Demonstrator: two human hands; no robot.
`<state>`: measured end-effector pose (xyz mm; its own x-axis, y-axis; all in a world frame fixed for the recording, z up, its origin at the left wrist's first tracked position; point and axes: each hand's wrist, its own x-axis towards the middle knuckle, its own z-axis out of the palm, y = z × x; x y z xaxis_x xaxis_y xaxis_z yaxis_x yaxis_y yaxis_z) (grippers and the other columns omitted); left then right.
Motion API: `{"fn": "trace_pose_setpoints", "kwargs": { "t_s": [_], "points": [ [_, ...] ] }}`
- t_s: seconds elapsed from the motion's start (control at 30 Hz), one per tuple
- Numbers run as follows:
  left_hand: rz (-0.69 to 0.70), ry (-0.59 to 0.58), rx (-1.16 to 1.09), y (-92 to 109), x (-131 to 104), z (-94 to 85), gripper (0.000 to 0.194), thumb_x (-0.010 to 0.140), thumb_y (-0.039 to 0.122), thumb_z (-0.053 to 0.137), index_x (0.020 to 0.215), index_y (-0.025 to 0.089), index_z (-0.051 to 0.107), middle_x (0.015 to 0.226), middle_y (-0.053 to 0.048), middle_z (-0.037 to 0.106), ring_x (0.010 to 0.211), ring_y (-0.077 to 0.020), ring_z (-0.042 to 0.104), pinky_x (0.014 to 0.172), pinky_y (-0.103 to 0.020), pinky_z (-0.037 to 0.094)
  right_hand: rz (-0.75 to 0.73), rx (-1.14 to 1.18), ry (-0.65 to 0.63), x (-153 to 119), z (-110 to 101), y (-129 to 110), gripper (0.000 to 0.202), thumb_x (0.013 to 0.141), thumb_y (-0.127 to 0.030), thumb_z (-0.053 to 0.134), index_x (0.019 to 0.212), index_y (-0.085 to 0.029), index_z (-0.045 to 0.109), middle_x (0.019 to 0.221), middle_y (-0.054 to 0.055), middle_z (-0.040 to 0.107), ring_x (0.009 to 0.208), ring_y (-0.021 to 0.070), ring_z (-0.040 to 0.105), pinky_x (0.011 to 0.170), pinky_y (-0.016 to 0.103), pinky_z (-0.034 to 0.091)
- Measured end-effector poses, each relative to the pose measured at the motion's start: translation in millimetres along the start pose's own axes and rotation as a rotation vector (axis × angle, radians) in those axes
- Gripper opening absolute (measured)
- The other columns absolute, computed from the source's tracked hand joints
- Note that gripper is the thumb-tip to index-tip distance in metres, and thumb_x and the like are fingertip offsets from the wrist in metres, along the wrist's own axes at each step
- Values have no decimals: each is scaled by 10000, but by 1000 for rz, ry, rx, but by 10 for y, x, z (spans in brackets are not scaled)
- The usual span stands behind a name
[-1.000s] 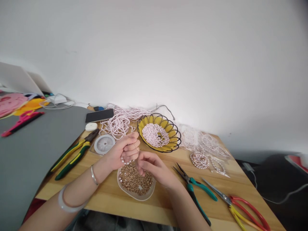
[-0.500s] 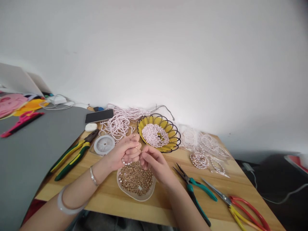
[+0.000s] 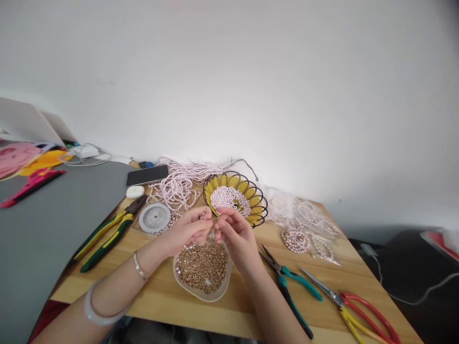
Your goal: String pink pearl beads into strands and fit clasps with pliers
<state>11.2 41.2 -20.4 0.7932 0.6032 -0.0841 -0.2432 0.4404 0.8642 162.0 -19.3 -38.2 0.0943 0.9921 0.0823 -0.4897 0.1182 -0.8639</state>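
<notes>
At the table's (image 3: 158, 306) near edge, a pale bowl (image 3: 219, 294) holds loose gold beads (image 3: 202, 270). Just above it, two bare hands meet. The left hand (image 3: 193, 231) is curled, thumb and fingertips pinching a fine beaded strand (image 3: 202, 213), mostly hidden in the fingers. The right hand (image 3: 233, 234) faces it, fingertips bunched; whether they grip the strand's end, I cannot tell. So small a piece seems to call for a firm left pinch, short right-hand moves, and working low over the bowl, where a dropped bead would be caught.

To the right lie scissors (image 3: 337, 298) and teal pliers (image 3: 281, 271), the pliers near enough to the right forearm to snag it. To the left lie green pliers (image 3: 125, 217) and a white spool (image 3: 155, 218). Just behind the hands, a yellow basket (image 3: 257, 205) of pink beads (image 3: 229, 197) limits forward reach. Farther back are pink strings (image 3: 175, 188), clear bags (image 3: 311, 212) and a phone (image 3: 147, 175).
</notes>
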Motion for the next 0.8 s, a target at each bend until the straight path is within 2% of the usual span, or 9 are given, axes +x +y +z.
{"fn": "trace_pose_setpoints", "kwargs": {
  "t_s": [0.07, 0.17, 0.33, 0.43, 0.57, 0.7, 0.8],
  "points": [
    [-4, 4, 15, -3, -4, -2, 240, 876, 180, 579, 730, 202, 389, 467, 130, 339, 392, -26, 194, 433, -174, 192, 12, 12, -6, 5, -3, -10, 303, 782, -312, 845, 1061, -231, 758, 729, -40, 666, 560, 75, 609, 517, 188, 516],
    [-14, -2, 36, 5, -16, 3, 238, 840, 144, 580, 724, 204, 381, 467, 131, 330, 395, -26, 193, 434, -183, 174, 28, 26, -21, 6, -5, -19, 297, 789, -318, 837, 1064, -224, 774, 716, -38, 665, 564, 69, 610, 543, 189, 522],
    [-17, -13, 61, 4, -14, 2, 206, 822, 127, 552, 731, 203, 384, 474, 130, 329, 405, -28, 186, 449, -192, 174, 12, 20, -48, -2, -18, -1, 167, 837, -321, 798, 915, -183, 747, 696, -28, 679, 601, 91, 632, 585, 217, 527],
    [-9, -13, 77, 0, -11, -5, 196, 818, 116, 529, 726, 202, 379, 465, 133, 321, 404, -29, 178, 454, -199, 176, -35, -8, -49, -4, -27, 9, 151, 861, -302, 778, 879, -163, 721, 775, -19, 677, 651, 107, 645, 590, 235, 529],
    [-5, -27, 108, 13, -17, 2, 209, 826, 141, 550, 733, 206, 374, 458, 133, 329, 405, -33, 205, 455, -200, 181, -121, -42, -46, 3, -39, 4, 117, 857, -321, 784, 848, -208, 751, 956, 3, 674, 771, 109, 646, 678, 238, 532],
    [-22, -40, 165, 13, -17, 17, 212, 862, 210, 587, 774, 211, 394, 467, 139, 328, 403, -33, 188, 439, -191, 181, -209, -74, -50, 13, -82, 13, 132, 906, -316, 732, 896, -187, 708, 951, 5, 679, 804, 132, 639, 700, 268, 532],
    [-31, -21, 243, -9, -14, 9, 151, 897, 276, 613, 873, 201, 485, 506, 128, 341, 423, -42, 230, 433, -185, 194, -260, -129, -59, 14, -128, 30, 127, 940, -273, 687, 927, -148, 673, 978, 21, 683, 811, 152, 655, 731, 323, 560]
  ]
}}
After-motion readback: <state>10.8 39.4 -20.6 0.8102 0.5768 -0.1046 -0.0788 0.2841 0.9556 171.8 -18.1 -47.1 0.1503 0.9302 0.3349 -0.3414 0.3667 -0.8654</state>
